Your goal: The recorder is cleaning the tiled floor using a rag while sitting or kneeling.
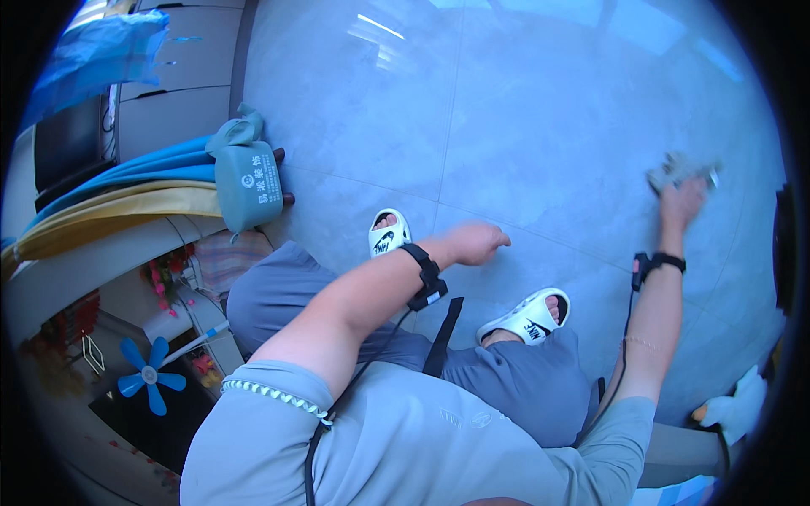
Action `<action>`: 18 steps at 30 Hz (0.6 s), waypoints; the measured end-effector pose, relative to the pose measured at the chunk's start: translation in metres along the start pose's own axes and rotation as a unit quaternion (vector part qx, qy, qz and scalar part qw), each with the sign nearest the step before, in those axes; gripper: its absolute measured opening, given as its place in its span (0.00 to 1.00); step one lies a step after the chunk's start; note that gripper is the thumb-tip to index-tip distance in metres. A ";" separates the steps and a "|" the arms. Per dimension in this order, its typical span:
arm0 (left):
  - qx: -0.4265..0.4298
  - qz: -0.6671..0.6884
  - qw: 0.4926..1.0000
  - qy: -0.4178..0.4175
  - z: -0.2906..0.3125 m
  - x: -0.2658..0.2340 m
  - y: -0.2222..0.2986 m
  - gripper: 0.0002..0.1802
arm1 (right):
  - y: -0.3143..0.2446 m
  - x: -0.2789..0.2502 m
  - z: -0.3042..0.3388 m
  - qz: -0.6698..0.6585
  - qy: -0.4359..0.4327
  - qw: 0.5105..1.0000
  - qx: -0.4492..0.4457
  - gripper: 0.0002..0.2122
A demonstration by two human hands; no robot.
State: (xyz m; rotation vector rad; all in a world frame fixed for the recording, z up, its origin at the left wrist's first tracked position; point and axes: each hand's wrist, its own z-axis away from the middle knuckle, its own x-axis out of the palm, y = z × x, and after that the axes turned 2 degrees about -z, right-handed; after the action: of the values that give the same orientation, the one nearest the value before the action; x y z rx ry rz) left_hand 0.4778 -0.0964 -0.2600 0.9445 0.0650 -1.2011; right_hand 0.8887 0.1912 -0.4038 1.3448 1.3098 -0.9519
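Note:
I am crouched over a grey tiled floor. My right hand reaches far out to the right and presses a crumpled grey cloth against the tiles, fingers closed over it. My left hand hovers above the floor in front of my left foot, its fingers loosely curled and holding nothing. Both wrists carry black bands with cables. White slide sandals show below my grey shorts.
At the left stands a low seat with blue and yellow covers and a teal bag hanging at its edge. A small blue fan lies lower left. Another person's white-shod foot is at the right rim.

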 end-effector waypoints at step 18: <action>-0.207 -0.167 0.948 0.174 0.136 -0.172 -0.224 0.30 | -0.333 -0.136 0.076 -0.254 -0.301 0.884 -0.253 0.36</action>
State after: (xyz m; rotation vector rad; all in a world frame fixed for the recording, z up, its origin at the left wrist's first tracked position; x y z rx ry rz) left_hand 0.1692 -0.0641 -0.2173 0.7783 0.7585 -1.2490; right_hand 0.5520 0.0631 -0.3286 0.2496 1.2979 -1.1464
